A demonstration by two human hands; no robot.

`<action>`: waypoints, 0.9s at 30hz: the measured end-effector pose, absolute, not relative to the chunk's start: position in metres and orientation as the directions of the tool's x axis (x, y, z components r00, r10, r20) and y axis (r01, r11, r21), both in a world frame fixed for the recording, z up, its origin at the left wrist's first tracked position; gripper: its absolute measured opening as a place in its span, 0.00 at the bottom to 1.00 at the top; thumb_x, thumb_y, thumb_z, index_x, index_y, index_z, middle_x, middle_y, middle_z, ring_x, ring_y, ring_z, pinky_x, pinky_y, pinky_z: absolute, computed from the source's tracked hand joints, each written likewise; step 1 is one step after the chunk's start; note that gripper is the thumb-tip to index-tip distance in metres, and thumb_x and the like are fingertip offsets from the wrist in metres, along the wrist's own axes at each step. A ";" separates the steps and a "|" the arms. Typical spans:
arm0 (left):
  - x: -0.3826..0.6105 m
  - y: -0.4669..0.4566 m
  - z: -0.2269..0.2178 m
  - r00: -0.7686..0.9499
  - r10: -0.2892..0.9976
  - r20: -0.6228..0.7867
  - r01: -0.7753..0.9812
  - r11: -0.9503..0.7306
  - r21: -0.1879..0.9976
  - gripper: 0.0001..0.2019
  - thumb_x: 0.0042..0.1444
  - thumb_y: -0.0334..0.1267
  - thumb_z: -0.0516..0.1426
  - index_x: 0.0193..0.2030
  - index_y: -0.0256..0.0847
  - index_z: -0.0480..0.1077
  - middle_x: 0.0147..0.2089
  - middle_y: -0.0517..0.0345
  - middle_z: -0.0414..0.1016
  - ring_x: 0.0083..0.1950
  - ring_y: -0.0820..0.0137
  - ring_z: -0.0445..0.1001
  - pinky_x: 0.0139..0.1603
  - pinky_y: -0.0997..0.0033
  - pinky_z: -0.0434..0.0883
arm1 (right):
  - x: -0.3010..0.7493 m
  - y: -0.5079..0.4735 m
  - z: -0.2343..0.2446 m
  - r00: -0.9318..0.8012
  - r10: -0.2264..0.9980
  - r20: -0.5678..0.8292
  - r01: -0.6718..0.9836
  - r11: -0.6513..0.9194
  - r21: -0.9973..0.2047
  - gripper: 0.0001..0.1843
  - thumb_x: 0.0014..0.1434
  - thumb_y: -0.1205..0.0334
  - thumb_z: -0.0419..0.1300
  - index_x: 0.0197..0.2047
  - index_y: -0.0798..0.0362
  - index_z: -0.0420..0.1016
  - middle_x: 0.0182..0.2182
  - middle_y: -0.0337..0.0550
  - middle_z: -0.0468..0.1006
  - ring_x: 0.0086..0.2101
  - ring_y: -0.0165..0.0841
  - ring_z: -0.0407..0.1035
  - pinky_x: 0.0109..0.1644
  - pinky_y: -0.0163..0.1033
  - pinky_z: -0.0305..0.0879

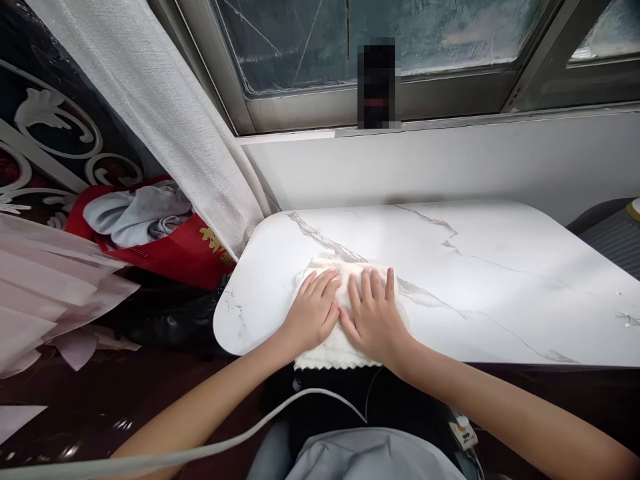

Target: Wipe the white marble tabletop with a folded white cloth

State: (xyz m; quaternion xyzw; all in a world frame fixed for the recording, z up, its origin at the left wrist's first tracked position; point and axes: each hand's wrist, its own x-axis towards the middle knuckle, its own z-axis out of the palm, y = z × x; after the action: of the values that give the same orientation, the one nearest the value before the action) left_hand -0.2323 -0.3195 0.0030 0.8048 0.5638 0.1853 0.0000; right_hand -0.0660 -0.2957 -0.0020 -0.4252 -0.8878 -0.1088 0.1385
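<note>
A cream-coloured cloth with a scalloped edge lies folded on the white marble-patterned table, close to its front edge. Its near edge reaches slightly past the tabletop. My left hand rests flat on the left part of the cloth, fingers stretched out. On the right part, my right hand presses flat with its fingers spread. The two thumbs nearly meet in the middle. Neither hand grips anything. Parts of the cloth are hidden under both palms.
A white curtain hangs at the table's left end, beside a red bag with grey cloth inside. A white cable crosses in front of my lap. Behind the table stand a white wall and a window. A dark chair stands right.
</note>
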 end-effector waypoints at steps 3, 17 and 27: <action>-0.237 -0.342 0.004 0.276 0.917 0.287 0.915 -0.342 0.215 0.21 0.65 0.33 0.44 0.62 0.39 0.64 0.67 0.42 0.67 0.71 0.59 0.62 0.72 0.44 0.59 | -0.066 -0.312 -0.002 -0.639 0.675 0.369 0.735 0.677 0.036 0.34 0.68 0.50 0.47 0.67 0.65 0.66 0.60 0.70 0.70 0.60 0.62 0.61 0.66 0.71 0.42; -0.285 -0.347 0.010 0.231 0.946 0.227 0.920 -0.288 0.265 0.20 0.65 0.38 0.45 0.60 0.40 0.66 0.66 0.45 0.68 0.69 0.59 0.64 0.73 0.48 0.57 | -0.104 -0.297 -0.006 -0.749 0.598 0.286 0.596 0.796 -0.104 0.35 0.69 0.48 0.46 0.71 0.63 0.59 0.67 0.71 0.58 0.66 0.62 0.50 0.67 0.68 0.43; -0.338 -0.253 0.008 0.235 0.949 0.210 0.920 -0.287 0.267 0.20 0.62 0.37 0.46 0.59 0.38 0.65 0.66 0.45 0.67 0.69 0.59 0.63 0.71 0.50 0.57 | -0.162 -0.216 -0.006 -0.672 0.701 0.238 0.677 0.712 -0.184 0.32 0.70 0.51 0.45 0.70 0.61 0.58 0.69 0.64 0.56 0.68 0.55 0.48 0.69 0.63 0.38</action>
State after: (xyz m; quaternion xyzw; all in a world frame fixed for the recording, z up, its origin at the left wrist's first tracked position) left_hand -0.3383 -0.2526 0.0085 0.7847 0.5954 0.1670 0.0434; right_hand -0.1623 -0.2163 -0.0062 -0.3772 -0.9135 0.0402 0.1469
